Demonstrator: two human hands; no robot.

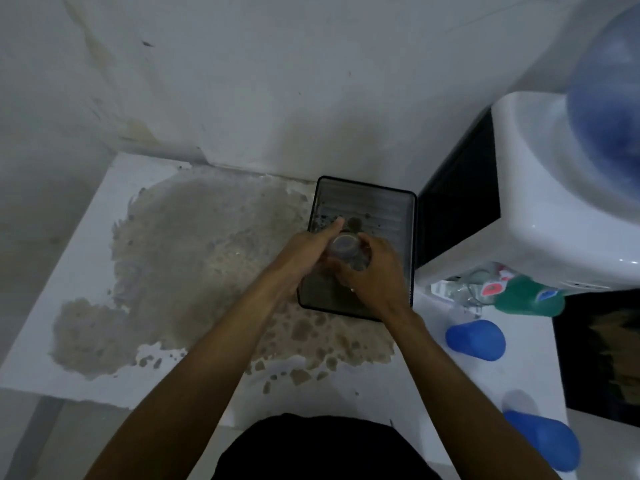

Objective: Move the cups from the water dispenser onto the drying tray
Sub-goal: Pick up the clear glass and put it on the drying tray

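A blue cup [543, 439] lies at 5 o'clock on the surface [86, 254]. Both the left hand [308, 249] and right hand [375, 275] grasp a clear cup [346, 249] over the drying tray [391, 209]. It looks light, thin, probably slippery; its sidewalls seem the best hold.

Stained table [86, 258] bearing tray [408, 209], blue cups [476, 339].

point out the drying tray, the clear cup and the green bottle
drying tray [398, 202]: head view, bare ribbed floor near its far right corner
clear cup [344, 245]: head view, its round end, between both hands
green bottle [526, 296]: head view, middle of its body
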